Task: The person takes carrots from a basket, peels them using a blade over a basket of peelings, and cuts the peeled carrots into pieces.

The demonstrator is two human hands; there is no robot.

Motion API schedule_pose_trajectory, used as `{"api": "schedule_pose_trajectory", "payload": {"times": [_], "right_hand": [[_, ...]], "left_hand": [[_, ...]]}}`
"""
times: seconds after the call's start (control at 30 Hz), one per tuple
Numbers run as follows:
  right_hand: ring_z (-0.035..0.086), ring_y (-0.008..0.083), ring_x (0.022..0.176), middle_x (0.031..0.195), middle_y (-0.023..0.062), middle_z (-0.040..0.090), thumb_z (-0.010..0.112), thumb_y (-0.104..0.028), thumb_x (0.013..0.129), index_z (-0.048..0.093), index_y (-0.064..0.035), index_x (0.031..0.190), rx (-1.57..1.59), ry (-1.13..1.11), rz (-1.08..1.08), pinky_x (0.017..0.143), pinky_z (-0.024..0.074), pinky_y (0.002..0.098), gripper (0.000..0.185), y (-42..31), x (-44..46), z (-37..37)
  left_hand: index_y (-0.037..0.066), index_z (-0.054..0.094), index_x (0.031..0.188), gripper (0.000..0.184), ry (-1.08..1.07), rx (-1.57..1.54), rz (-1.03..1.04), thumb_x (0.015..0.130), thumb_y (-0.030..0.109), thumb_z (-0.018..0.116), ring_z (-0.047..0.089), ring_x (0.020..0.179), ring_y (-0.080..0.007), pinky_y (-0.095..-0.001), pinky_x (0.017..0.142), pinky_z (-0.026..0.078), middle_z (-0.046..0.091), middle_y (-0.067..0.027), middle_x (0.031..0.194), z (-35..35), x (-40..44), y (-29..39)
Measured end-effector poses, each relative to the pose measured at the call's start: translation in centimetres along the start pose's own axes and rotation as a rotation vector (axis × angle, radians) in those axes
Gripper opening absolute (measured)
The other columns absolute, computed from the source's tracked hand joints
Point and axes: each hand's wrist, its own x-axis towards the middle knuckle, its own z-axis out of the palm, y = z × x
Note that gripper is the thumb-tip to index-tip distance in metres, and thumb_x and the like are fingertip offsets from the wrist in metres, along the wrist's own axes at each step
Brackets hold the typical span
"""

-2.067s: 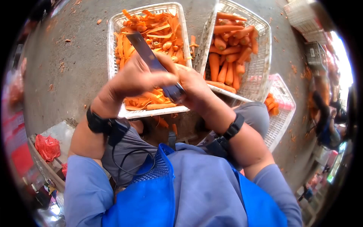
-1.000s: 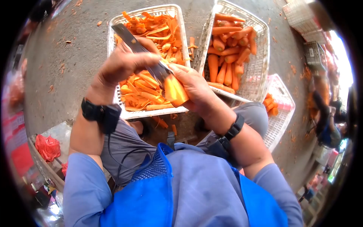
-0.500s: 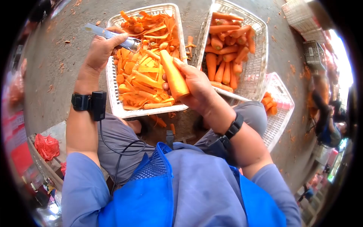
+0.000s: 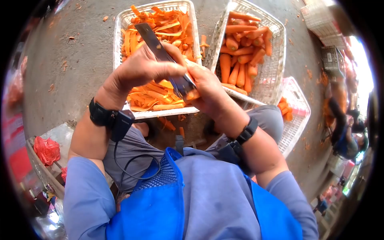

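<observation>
My left hand (image 4: 142, 68) is closed around a flat metal peeler (image 4: 154, 43), its blade end tilted down to the right. The blade lies over a carrot (image 4: 193, 95), which my right hand (image 4: 206, 86) grips; most of the carrot is hidden by the blade and fingers. Both hands are close together above the near right part of a white basket (image 4: 117, 44) filled with orange peelings (image 4: 154, 98). To its right, a second white basket (image 4: 283, 52) holds whole carrots (image 4: 241, 74).
A third white basket (image 4: 298, 120) with carrot pieces (image 4: 285, 108) stands beside my right knee. A red plastic bag (image 4: 47, 151) lies at the left. Carrot scraps dot the floor (image 4: 80, 88). At the far right, a person (image 4: 348, 138) and stacked crates (image 4: 324, 24) are visible.
My left hand has swung right and down with the peeler, from apart from the carrot to across it. My right hand keeps its hold on the carrot, now mostly covered.
</observation>
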Motion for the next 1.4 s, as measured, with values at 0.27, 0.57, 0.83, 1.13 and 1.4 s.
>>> {"api": "schedule_pose_trajectory", "payload": {"times": [0.27, 0.57, 0.83, 1.13, 1.4], "right_hand": [[0.065, 0.0207, 0.07, 0.092, 0.0113, 0.065, 0.048, -0.031, 0.106, 0.055, -0.0004, 0.124, 0.042, -0.051, 0.101, 0.062, 0.0571, 0.0323, 0.036, -1.2, -2.3, 1.2], [0.066, 0.0253, 0.073, 0.095, 0.0151, 0.065, 0.042, -0.029, 0.108, 0.051, 0.0011, 0.129, 0.055, 0.096, 0.071, 0.066, 0.0576, 0.0336, 0.037, -1.9, -1.6, 0.7], [0.068, 0.0156, 0.083, 0.102, 0.0121, 0.068, 0.047, -0.025, 0.105, 0.059, 0.0023, 0.122, 0.019, -0.009, 0.044, 0.069, 0.0579, 0.0301, 0.034, -0.5, -0.2, -0.5], [0.069, 0.0168, 0.084, 0.103, 0.0117, 0.068, 0.05, -0.027, 0.105, 0.058, 0.0027, 0.122, 0.038, 0.041, 0.046, 0.071, 0.058, 0.0307, 0.035, -0.4, 0.1, 0.8], [0.069, 0.0167, 0.084, 0.103, 0.0106, 0.068, 0.05, -0.026, 0.105, 0.059, 0.0009, 0.121, 0.04, 0.062, 0.054, 0.071, 0.0583, 0.0307, 0.032, -0.6, 0.5, 1.0]], "left_hand": [[0.007, 0.07, 0.099, 0.015, 0.357, 0.101, -0.001, 0.09, 0.02, 0.072, 0.049, 0.053, -0.0013, -0.0143, 0.046, 0.037, 0.065, 0.001, 0.075, -10.0, 1.4, -4.9], [0.01, 0.071, 0.096, 0.013, 0.452, 0.102, 0.15, 0.091, 0.021, 0.072, 0.051, 0.057, -0.0013, -0.0144, 0.051, 0.04, 0.066, 0.0015, 0.075, -7.2, 0.4, -2.5], [0.004, 0.072, 0.094, 0.01, 0.013, -0.009, 0.087, 0.088, 0.013, 0.073, 0.053, 0.065, -0.0018, -0.0184, 0.057, 0.039, 0.063, 0.0043, 0.074, 2.0, -0.7, 0.8], [0.003, 0.071, 0.095, 0.013, -0.012, -0.145, -0.018, 0.09, 0.015, 0.073, 0.048, 0.057, -0.0042, -0.0191, 0.05, 0.037, 0.061, 0.0003, 0.071, -0.8, -0.6, -0.4], [0.002, 0.07, 0.095, 0.015, 0.04, -0.239, -0.016, 0.089, 0.015, 0.074, 0.049, 0.056, -0.0037, -0.0179, 0.05, 0.036, 0.061, 0.0002, 0.071, -1.5, -0.1, -2.1]]}}
